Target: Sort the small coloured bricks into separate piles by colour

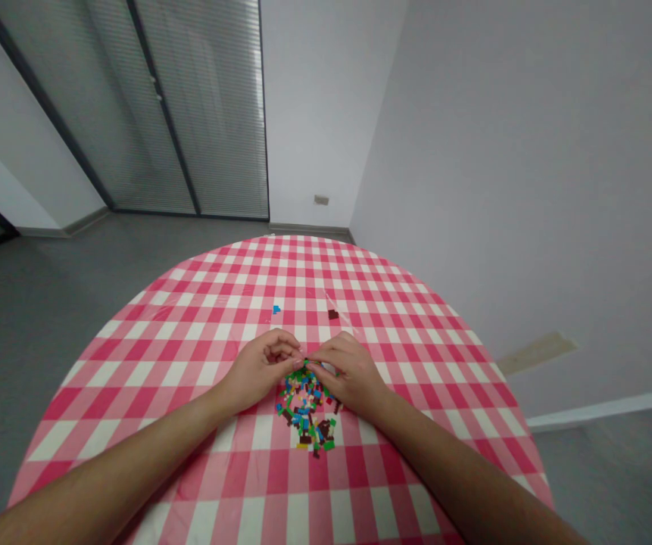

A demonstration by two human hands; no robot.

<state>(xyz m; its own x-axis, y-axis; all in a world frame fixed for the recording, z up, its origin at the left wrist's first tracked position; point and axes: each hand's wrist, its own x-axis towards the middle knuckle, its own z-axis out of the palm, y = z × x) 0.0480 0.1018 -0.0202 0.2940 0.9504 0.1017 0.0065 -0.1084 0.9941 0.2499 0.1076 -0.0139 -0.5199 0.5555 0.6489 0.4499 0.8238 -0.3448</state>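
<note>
Two bare forearms, the left (132,458) and the right (462,465), lie nearest the camera and slant inward to where the hands meet. Beyond the grip and to its right rises a plain pale wall (530,151); beyond it and to the left stands a dark-framed glazed partition (223,113) with slatted blinds. Under the grip spreads a rounded table in a red-and-white checked tablecloth (201,454), its far edge curving past the fingers. A beige strip (538,353) runs along the wall, well off to the right of the grip. The left hand (257,369) and the right hand (357,375) come together with thumbs and forefingers drawn close, tip to tip; a speck of green and dark shows at the fingertips, too small to tell whether it is pinched or just lies there. The heap of small toy building bricks (303,420), in blue, green, brown, white and other colours, begins right beneath the fingertips and spreads from there toward the camera. Past the grip, low on the far wall, is a socket plate (321,200). Just beyond the right hand lies a dark brown piece (333,314), and beyond the left hand a smaller blue piece (276,309), both apart from the heap. A yellow brick (302,446) sits at the heap's near edge, on the camera side of the grip.
</note>
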